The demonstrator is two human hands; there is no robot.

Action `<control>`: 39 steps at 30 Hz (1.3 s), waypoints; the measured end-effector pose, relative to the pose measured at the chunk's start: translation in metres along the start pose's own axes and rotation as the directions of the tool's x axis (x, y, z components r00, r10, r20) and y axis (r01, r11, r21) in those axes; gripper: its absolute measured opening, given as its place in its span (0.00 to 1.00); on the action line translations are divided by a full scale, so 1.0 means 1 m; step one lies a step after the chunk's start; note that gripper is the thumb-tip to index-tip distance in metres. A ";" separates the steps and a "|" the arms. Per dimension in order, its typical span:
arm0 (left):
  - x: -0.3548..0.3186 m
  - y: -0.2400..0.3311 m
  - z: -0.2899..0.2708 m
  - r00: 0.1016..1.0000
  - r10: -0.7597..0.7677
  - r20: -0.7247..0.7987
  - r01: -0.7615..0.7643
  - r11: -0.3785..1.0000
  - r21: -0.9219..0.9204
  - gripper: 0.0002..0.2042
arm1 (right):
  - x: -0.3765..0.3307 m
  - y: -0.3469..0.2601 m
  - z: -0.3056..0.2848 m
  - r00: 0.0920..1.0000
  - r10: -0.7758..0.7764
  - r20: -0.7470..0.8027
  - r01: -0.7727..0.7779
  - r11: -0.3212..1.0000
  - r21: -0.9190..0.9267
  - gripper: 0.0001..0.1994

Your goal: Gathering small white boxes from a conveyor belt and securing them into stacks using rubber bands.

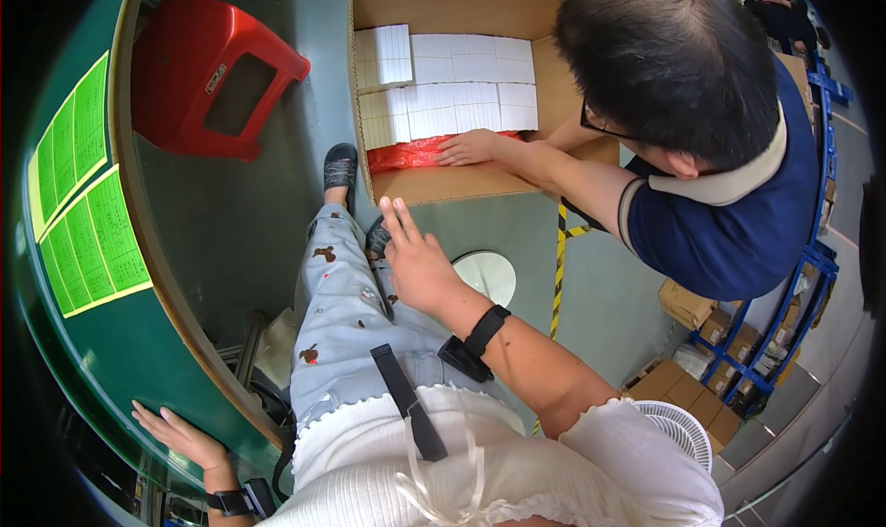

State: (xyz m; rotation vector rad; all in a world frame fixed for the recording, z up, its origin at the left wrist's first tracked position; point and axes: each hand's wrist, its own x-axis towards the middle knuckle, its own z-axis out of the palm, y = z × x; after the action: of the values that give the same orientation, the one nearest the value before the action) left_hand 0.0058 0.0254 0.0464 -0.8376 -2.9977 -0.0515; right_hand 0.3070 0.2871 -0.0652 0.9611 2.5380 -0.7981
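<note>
My left hand [182, 439] rests on the green tabletop [189, 379] at the lower left, its fingers stretched and nothing in it. In the middle, my right hand [420, 267] is raised with two fingers extended toward the near edge of a large open cardboard box [443, 187]. It holds nothing and appears apart from the box. Inside the box stand rows of small white boxes [461, 61], with one block at the left stacked higher. Red plastic sheeting [401, 155] lies along the near inner wall. A co-worker's hand [469, 147] presses on that plastic.
A co-worker in a dark blue shirt [729, 213] leans over the box from the right. A red plastic stool [189, 84] lies at the upper left. Green sheets [92, 241] sit on the table. A round stool [487, 278] and blue shelving [738, 342] with cartons stand to the right.
</note>
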 end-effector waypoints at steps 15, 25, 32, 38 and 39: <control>0.000 -0.003 0.002 0.999 0.018 -0.027 -0.018 1.000 -0.016 0.25 | -0.001 0.000 -0.004 0.999 0.006 0.032 -0.006 1.000 0.015 0.11; 0.000 -0.001 0.001 0.999 0.028 -0.037 -0.029 1.000 -0.008 0.25 | -0.002 0.000 -0.006 0.997 0.006 0.076 -0.006 1.000 -0.007 0.13; 0.001 -0.002 0.000 1.000 0.009 0.003 -0.009 1.000 0.004 0.26 | 0.001 0.001 -0.006 1.000 0.005 0.031 -0.004 1.000 -0.009 0.13; 0.001 -0.003 -0.001 1.000 0.007 0.007 -0.007 1.000 -0.001 0.26 | 0.004 0.002 -0.009 0.998 0.012 0.057 -0.010 1.000 -0.025 0.14; 0.001 -0.002 -0.001 1.000 0.012 0.008 -0.012 1.000 -0.004 0.26 | 0.004 0.002 -0.009 0.998 0.011 0.064 -0.009 0.999 -0.037 0.14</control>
State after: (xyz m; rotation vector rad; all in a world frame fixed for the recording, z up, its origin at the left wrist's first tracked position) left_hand 0.0040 0.0237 0.0471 -0.8579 -3.0009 -0.0534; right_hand 0.3046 0.2956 -0.0604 0.9210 2.4822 -0.7640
